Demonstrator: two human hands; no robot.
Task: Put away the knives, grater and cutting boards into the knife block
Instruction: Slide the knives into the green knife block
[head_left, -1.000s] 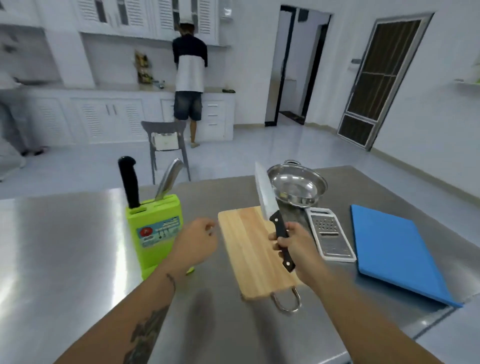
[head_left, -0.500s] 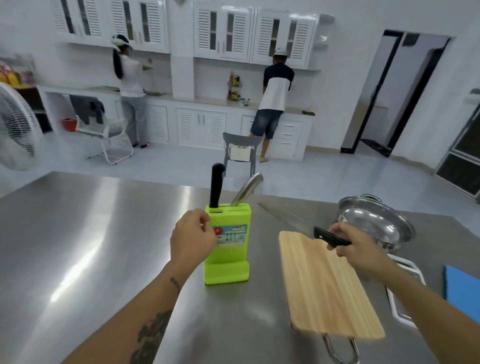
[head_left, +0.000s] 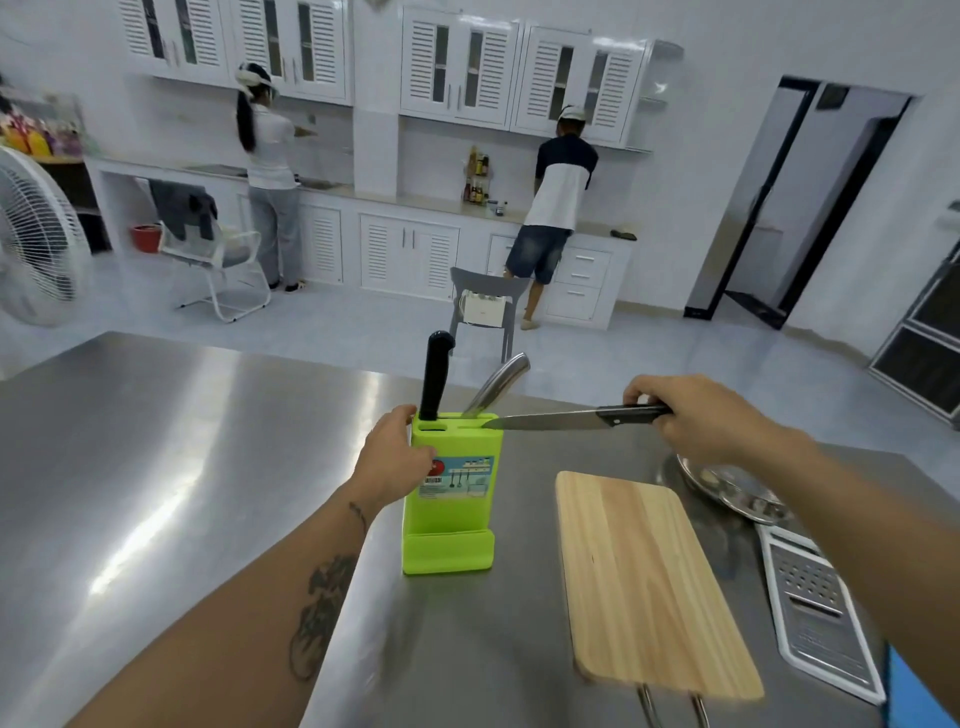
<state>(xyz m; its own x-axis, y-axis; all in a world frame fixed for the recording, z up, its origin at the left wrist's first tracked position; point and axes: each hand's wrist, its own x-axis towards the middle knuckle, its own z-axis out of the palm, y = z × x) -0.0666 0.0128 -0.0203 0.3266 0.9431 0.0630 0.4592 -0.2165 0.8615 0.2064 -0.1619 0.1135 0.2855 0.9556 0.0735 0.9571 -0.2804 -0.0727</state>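
Knife (head_left: 561, 419), long steel blade and black riveted handle, lies level in our closed right hand (head_left: 696, 415), our left hand (head_left: 395, 462) gripping the lime-green knife block (head_left: 452, 499).

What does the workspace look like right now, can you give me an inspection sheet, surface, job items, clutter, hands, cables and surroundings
Surface: steel table, shiny, dry as far as visible.
Job's things: green knife block upright, holding a black-handled knife and a steel-handled tool; wooden cutting board flat to its right; grater flat at the right edge; blue cutting board, only a corner visible.
Clutter: steel pan, partly hidden behind the right arm.
Grip: left hand steadies the block's left side; right hand holds a knife level, tip over the block's top.
Cables: nothing seen.
Surroundings: two people at the far counter, backs turned; grey chair; fan at left.
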